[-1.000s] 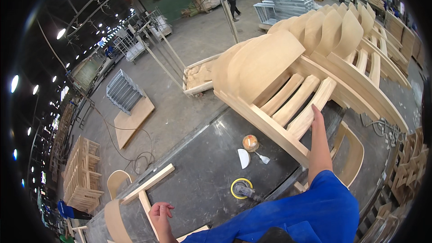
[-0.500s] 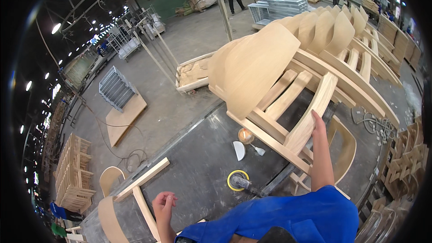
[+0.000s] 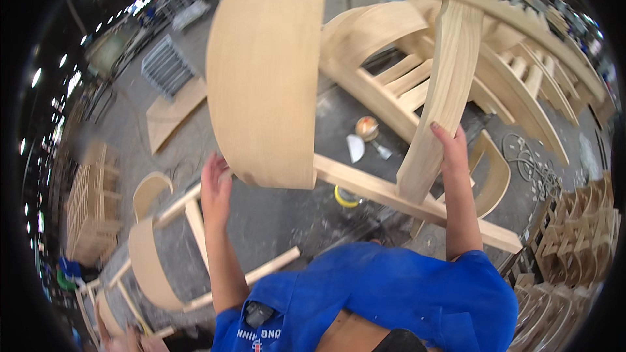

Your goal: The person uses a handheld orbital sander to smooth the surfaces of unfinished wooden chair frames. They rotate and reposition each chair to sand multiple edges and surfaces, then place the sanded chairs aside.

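Chair frame (image 3: 264, 91) looks stiff, likely best held by slat (image 3: 453, 58): right hand (image 3: 451, 146) grasps it, 3 o'clock; left hand (image 3: 216, 192), 8 o'clock, grip unclear.

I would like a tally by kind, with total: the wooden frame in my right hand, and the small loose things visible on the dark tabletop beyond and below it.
Wooden frame in the right hand: 1
Round container: 1
White half-round piece: 1
Spatula: 1
Yellow-rimmed round tool, partly visible: 1
Total: 5
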A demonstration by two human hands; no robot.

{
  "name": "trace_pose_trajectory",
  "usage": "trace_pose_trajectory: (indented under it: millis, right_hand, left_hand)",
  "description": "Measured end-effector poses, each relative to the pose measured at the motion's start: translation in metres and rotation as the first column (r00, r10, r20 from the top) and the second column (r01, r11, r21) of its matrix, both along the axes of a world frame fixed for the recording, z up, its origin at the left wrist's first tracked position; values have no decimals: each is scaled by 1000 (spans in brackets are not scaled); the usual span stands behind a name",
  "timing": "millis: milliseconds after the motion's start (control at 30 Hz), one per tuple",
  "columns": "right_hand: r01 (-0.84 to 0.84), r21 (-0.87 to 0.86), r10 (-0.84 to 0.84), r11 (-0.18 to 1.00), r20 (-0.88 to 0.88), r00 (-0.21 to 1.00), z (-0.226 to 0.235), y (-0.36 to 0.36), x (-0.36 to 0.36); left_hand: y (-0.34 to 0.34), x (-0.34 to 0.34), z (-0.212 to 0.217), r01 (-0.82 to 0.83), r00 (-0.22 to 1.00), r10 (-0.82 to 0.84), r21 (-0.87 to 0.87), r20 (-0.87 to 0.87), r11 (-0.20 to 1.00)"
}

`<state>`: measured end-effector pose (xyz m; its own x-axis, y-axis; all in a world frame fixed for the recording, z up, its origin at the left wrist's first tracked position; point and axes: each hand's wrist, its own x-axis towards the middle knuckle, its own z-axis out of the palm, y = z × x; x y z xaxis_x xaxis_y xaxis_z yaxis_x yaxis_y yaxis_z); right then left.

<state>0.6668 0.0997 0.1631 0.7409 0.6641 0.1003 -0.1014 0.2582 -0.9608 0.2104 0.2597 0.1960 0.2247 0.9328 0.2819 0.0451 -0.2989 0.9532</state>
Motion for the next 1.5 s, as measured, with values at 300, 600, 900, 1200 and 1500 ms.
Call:
trace_pose_trajectory:
  millis: [300,600,900,1200,1500]
  right_hand:
    - [-266,-120,285,956,583,761,66,17,-123]
    - [-365,-132,272,922,890,367,137,28,-208]
    - [-376,104,-106,921,994,17,179,34,-257]
    - [-493,237,-306,837,950,-63,203,42,-285]
    - [-621,302,-371,723,928,19,208,55,-293]
  left_hand:
    - [-53,-99,-77,-289,924,339,-254,179,923]
    - [-96,-142,-153,-223,803,339,-280,491,934]
    - [-97,-154,-174,-180,759,310,-273,573,945]
    - [-100,-137,-172,-118,655,288,-282,699,952]
    - [-107,-131,-168,-116,646,321,-327,693,938]
